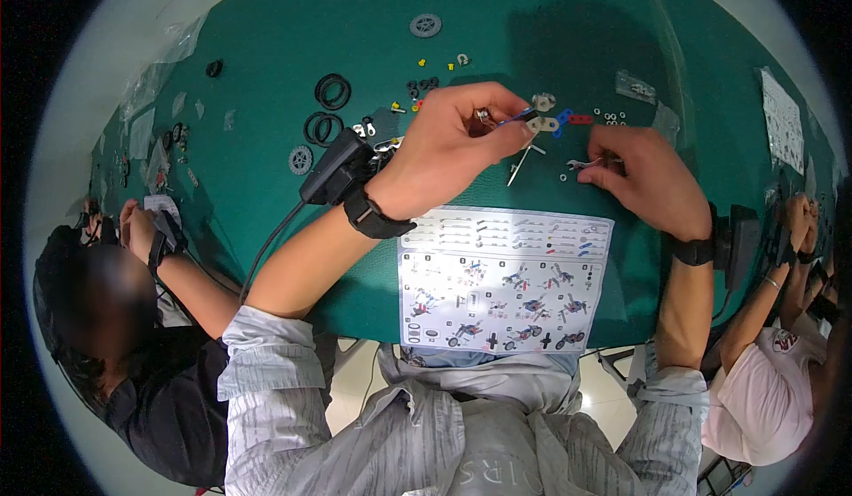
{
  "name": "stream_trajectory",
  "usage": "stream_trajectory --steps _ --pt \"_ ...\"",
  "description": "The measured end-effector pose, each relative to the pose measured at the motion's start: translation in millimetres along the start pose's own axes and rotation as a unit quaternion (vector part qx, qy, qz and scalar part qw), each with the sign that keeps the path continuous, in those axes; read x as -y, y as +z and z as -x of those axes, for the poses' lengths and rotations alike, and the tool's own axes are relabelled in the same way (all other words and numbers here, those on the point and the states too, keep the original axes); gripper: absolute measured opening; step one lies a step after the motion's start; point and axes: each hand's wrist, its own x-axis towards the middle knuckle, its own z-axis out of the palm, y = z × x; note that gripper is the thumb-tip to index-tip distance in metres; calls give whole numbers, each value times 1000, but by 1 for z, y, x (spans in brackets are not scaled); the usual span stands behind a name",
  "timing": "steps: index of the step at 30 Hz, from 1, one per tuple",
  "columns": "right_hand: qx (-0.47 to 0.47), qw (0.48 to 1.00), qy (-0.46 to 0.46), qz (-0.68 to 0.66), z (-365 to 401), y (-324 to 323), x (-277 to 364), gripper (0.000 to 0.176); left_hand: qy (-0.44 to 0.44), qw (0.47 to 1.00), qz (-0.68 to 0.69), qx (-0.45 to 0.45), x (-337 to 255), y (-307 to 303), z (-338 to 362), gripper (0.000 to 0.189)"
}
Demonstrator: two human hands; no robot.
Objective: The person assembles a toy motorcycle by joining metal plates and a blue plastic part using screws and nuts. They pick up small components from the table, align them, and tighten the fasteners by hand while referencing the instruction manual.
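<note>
My left hand is pinched around a small toy model assembly with silvery metal plates and blue and black parts. Its fingers cover part of the assembly. Off to the right, my right hand has thumb and fingers closed on a small metal wrench, whose jaw points left toward the assembly. A red strip and a blue piece show just beyond the assembly. Thin metal rods appear below my left fingertips. Several small nuts lie behind my right hand.
A printed instruction sheet lies at the near edge of the green table. Black tires, a grey wheel and yellow bits are scattered left and behind. A plastic bag sits behind right. People work on both sides.
</note>
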Motion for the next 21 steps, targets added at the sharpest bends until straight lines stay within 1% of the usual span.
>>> stream_trajectory --steps 5,8,11,14,17,18,20,21 --pt "25 999 43 -16 -2 -6 8 24 2 1000 2 -4 -1 0 0 17" --pt "15 999 28 -13 -1 -4 5 20 3 1000 -2 -2 0 0 0 16" --pt "-45 997 -54 -14 -2 0 1 14 -1 1000 -10 3 0 1 0 15" --pt "-103 989 -104 -23 -1 0 4 11 -5 1000 -11 2 -3 1 1 15" --pt "-55 995 -73 -50 1 -6 8 12 0 1000 -11 3 -2 1 1 15" --pt "-25 998 -6 -64 2 -10 14 13 1 1000 -9 3 -1 1 0 15" --pt "35 987 128 -90 1 -15 28 14 -2 1000 -8 2 -1 1 1 15" --pt "24 991 104 -79 2 -13 24 14 -5 1000 -8 1 -2 1 1 15"
